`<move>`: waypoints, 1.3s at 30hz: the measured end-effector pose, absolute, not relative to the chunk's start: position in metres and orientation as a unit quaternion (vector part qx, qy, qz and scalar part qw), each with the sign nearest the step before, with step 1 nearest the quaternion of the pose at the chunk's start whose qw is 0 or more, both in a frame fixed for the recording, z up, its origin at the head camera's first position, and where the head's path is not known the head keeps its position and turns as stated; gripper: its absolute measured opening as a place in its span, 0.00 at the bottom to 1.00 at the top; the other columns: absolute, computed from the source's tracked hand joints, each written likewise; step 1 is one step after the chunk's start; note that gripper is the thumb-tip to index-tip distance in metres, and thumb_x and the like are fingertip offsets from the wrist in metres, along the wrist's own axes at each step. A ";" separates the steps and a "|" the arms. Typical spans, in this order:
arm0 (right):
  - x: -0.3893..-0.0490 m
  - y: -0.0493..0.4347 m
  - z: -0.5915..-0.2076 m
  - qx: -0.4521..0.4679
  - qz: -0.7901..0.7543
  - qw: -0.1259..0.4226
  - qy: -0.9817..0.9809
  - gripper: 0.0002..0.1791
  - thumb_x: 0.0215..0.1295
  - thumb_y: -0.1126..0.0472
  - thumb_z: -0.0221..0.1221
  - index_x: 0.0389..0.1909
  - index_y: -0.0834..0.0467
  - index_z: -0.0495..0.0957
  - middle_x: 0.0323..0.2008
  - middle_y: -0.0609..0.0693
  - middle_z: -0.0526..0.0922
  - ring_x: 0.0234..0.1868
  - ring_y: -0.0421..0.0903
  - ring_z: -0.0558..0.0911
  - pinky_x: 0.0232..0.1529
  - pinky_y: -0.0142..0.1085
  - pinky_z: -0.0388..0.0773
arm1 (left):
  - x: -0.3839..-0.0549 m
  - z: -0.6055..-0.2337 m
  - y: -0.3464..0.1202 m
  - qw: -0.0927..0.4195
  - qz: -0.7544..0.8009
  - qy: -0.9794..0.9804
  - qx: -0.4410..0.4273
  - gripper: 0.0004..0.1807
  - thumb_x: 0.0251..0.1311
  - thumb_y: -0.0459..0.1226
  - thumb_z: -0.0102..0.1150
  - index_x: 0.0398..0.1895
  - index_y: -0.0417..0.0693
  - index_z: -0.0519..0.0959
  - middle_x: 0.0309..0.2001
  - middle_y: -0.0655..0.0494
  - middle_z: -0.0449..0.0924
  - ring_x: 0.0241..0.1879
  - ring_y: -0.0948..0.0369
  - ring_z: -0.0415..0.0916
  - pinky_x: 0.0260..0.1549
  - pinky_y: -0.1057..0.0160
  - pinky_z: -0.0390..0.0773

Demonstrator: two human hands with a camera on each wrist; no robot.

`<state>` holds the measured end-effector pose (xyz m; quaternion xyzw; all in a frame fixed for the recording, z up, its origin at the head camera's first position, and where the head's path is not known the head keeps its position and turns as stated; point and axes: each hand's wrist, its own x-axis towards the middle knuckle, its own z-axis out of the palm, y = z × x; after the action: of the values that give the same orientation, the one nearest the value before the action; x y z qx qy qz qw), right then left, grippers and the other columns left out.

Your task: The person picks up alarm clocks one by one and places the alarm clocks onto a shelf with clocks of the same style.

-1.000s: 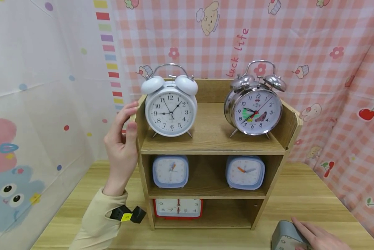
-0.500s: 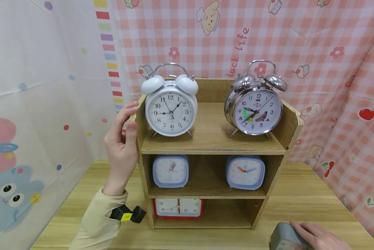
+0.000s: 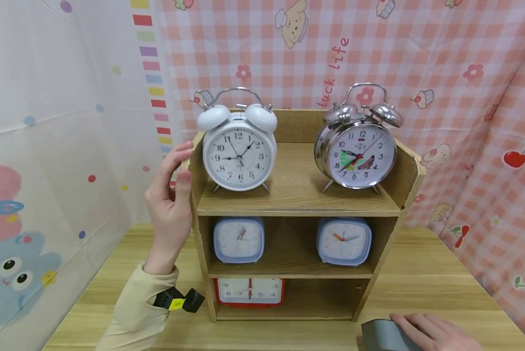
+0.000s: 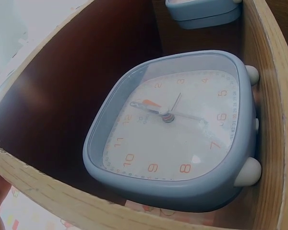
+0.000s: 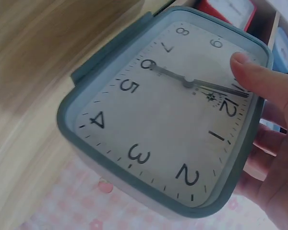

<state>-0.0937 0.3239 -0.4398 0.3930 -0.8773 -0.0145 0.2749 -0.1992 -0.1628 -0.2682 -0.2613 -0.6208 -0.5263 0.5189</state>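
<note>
My left hand [image 3: 170, 195] holds the left side panel of a three-tier wooden shelf [image 3: 297, 213], thumb at its front edge and fingers bent along the outside. At the lower right, partly out of the head view, my right hand [image 3: 435, 332] grips a grey-green rectangular desk clock [image 3: 385, 336]. In the right wrist view the clock's white dial [image 5: 168, 139] shows; the thumb lies over the front rim with the other fingers behind. The red clock [image 3: 250, 291] stands on the bottom tier's left, with shelf space to its right.
Up top stand a white twin-bell alarm clock [image 3: 239, 165] and a silver one [image 3: 362, 161]. The middle tier bears two blue clocks, one left [image 3: 239, 240] and one right [image 3: 343, 241]. Patterned cloth [image 3: 262, 53] hangs behind the wooden table [image 3: 420, 273].
My right hand has carried the grey-green clock leftward, toward the shelf's lower right corner, and the clock has turned so its dial shows less. My left hand stays on the shelf.
</note>
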 end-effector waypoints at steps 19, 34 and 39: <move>-0.085 0.254 -0.421 0.436 -0.038 0.384 -0.813 0.31 0.81 0.31 0.42 0.61 0.47 0.82 0.47 0.35 0.83 0.43 0.32 0.79 0.44 0.27 0.74 | -0.199 -0.269 -0.163 0.514 -0.523 -0.630 -0.257 0.33 0.76 0.59 0.51 0.61 0.37 0.80 0.65 0.64 0.84 0.19 0.69 0.52 0.17 0.72 0.54; -0.102 0.215 -0.425 0.502 -0.040 0.410 -0.761 0.30 0.85 0.38 0.38 0.58 0.53 0.82 0.45 0.39 0.84 0.44 0.35 0.80 0.48 0.32 0.76 | -0.199 -0.268 -0.163 0.519 -0.519 -0.629 -0.257 0.34 0.75 0.59 0.51 0.61 0.38 0.81 0.65 0.63 0.84 0.18 0.69 0.51 0.17 0.72 0.55; -0.106 0.206 -0.423 0.520 -0.044 0.415 -0.745 0.29 0.86 0.40 0.39 0.60 0.53 0.81 0.45 0.40 0.84 0.44 0.35 0.80 0.48 0.32 0.76 | -0.199 -0.269 -0.163 0.519 -0.520 -0.628 -0.257 0.34 0.75 0.60 0.51 0.61 0.38 0.80 0.65 0.65 0.84 0.18 0.69 0.51 0.17 0.73 0.55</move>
<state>-0.1065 0.2055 -0.4234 0.5197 -0.7453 -0.0438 0.4154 -0.1990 -0.1635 -0.2691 -0.2567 -0.6284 -0.5197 0.5188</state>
